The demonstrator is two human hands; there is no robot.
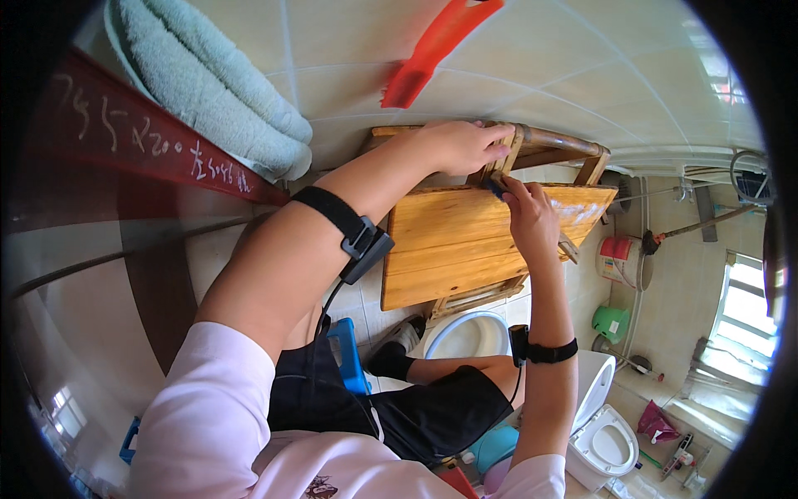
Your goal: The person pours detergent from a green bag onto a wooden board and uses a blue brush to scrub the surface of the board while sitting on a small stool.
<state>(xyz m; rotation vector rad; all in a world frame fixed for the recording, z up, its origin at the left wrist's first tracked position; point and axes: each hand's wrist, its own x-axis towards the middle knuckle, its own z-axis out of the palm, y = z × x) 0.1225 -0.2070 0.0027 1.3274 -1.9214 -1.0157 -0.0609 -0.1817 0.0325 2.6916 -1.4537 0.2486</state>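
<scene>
A folding wooden table stands tipped on its side, its varnished plank top (pixel 449 240) facing me. Behind the top's upper edge, the wooden leg frame (pixel 555 138) leans near the tiled wall. My left hand (pixel 464 148) rests on this frame, with its fingers around an upright wooden bar (pixel 508 153). Just below it, my right hand (pixel 533 215) grips a small scrub brush (pixel 497 186) with dark bristles, held against the frame by the top's edge. Whitish foam or residue (pixel 580 211) marks the right part of the top. My right fingers partly hide the brush.
A white basin (pixel 471 337) with a blue rim sits on the floor below the table. Near my legs is a blue plastic stool (pixel 349 355). A toilet (pixel 603 440), a green bucket (pixel 610 324) and a white-and-red bucket (pixel 623 262) stand right. A towel (pixel 206 93) hangs upper left.
</scene>
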